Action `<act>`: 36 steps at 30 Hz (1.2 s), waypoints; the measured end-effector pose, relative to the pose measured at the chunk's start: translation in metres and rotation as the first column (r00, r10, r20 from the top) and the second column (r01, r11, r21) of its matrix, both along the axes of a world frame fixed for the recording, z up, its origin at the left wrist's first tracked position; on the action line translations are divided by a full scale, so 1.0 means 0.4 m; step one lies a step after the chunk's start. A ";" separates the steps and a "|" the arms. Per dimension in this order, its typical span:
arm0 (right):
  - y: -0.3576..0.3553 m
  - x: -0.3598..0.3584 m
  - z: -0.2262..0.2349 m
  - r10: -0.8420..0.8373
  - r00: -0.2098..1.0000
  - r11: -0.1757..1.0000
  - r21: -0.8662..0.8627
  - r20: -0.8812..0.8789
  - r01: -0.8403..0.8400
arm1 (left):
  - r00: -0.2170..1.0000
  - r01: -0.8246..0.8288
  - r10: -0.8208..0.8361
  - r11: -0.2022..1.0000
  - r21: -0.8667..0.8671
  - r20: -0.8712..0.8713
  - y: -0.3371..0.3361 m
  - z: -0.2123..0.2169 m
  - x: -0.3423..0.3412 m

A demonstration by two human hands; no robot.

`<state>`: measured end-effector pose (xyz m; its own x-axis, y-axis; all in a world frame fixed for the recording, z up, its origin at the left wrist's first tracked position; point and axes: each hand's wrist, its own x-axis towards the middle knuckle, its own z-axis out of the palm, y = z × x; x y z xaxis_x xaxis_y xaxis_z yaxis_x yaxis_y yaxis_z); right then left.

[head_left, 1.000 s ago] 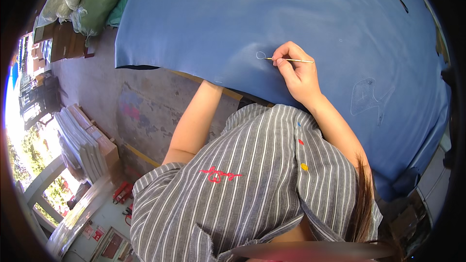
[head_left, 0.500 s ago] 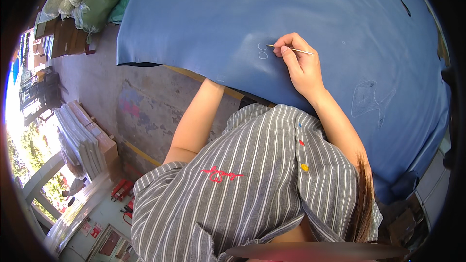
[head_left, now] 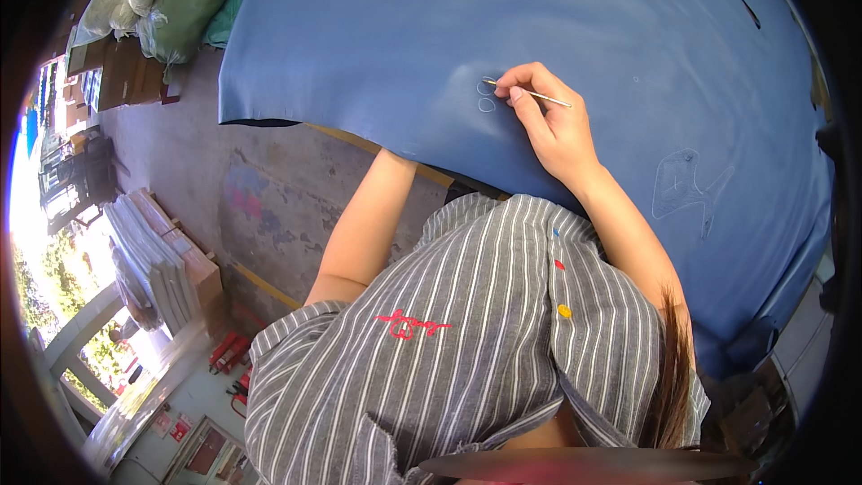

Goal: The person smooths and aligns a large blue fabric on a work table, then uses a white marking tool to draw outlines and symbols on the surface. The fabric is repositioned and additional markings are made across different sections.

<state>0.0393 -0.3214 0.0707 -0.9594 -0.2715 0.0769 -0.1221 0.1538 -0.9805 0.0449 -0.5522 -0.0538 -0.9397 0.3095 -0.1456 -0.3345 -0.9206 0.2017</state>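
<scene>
A large blue leather-like sheet (head_left: 377, 45) spreads before me. My right hand (head_left: 557, 121) rests over its middle, fingers pinched round a thin pen (head_left: 555, 101) with a gold tip and a pale barrel. The pen's tip touches the sheet at the top of a small pale circle (head_left: 479, 90). Just below it lies a second small drawn circle (head_left: 487, 105). My left forearm (head_left: 370, 220) reaches under the sheet's near edge; the hand itself is hidden beneath, with the sheet bulging slightly near the circles.
A larger pale outline (head_left: 687, 184) is drawn on the sheet's right part, and a dark slit (head_left: 751, 13) shows at the far right. Filled sacks (head_left: 193, 0) and cardboard boxes (head_left: 130, 72) stand at the far left. Stacked pale panels (head_left: 157, 256) lean at the left.
The upper drawn mark has gone from an open curve to a nearly closed circle. My right hand and the pen have shifted slightly left; my left arm stays under the sheet.
</scene>
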 end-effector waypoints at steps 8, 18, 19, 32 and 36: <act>-0.005 0.001 0.002 -0.024 0.999 0.997 0.075 -0.033 0.027 | 1.000 0.001 -0.001 1.000 0.000 0.002 -0.001 0.002 0.005; -0.017 0.018 0.036 0.125 0.992 0.992 -0.008 0.025 -0.125 | 1.000 0.000 0.000 1.000 0.005 0.002 -0.006 0.004 0.008; -0.020 0.017 0.037 0.138 0.990 0.990 0.031 -0.026 -0.137 | 1.000 0.001 -0.001 1.000 0.005 0.003 -0.007 0.005 0.008; -0.030 0.025 0.019 0.144 0.989 0.988 0.060 0.021 -0.145 | 1.000 0.024 -0.024 1.000 -0.008 0.010 -0.019 0.009 0.007; 0.016 0.015 0.005 0.085 0.973 0.935 -0.355 0.214 -0.003 | 0.999 0.044 -0.044 0.999 -0.006 0.021 -0.016 0.017 0.002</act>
